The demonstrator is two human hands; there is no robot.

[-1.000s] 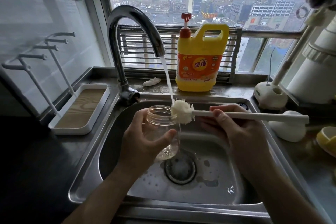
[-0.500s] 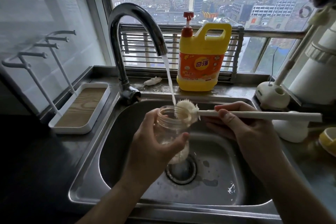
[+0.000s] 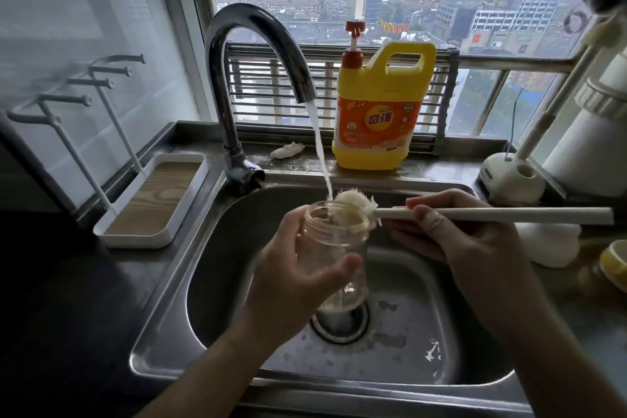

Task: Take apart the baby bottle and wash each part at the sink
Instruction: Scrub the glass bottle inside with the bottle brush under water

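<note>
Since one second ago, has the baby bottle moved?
Yes. The baby bottle has moved right, toward the water stream from the faucet; its mouth now meets the bottle brush.

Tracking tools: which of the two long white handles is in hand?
The level handle, gripped by the right hand, its brush head at the bottle mouth; the other handle stands slanted in its white holder.

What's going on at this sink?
A person is washing a baby bottle. The left hand grips the clear bottle over the sink. The right hand holds a long-handled brush, its head at the bottle's mouth. Water from the tap falls onto the brush head.
</note>
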